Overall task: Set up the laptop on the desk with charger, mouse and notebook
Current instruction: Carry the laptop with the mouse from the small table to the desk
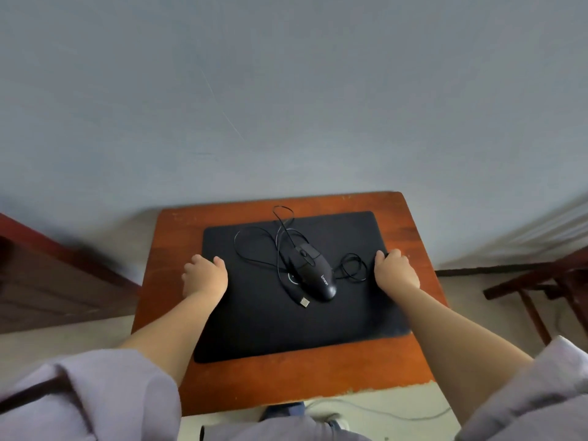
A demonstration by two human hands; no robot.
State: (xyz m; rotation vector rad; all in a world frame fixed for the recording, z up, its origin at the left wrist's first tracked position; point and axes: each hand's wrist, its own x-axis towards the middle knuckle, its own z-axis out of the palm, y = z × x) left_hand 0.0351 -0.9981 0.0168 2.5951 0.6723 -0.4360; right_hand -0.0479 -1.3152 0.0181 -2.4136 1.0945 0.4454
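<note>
A closed black laptop (261,326) lies flat on a small reddish-brown wooden desk (286,386). On its lid rests a black wired mouse (315,275), its thin cable (254,246) looped loosely over the lid and ending in a USB plug (304,302). My left hand (205,275) curls over the laptop's left edge. My right hand (396,270) grips the right edge. No charger or notebook is in view.
A grey wall rises right behind the desk. Dark wooden furniture (47,281) stands to the left and a wooden chair frame (541,291) to the right. A white cable (381,412) lies on the floor near my feet.
</note>
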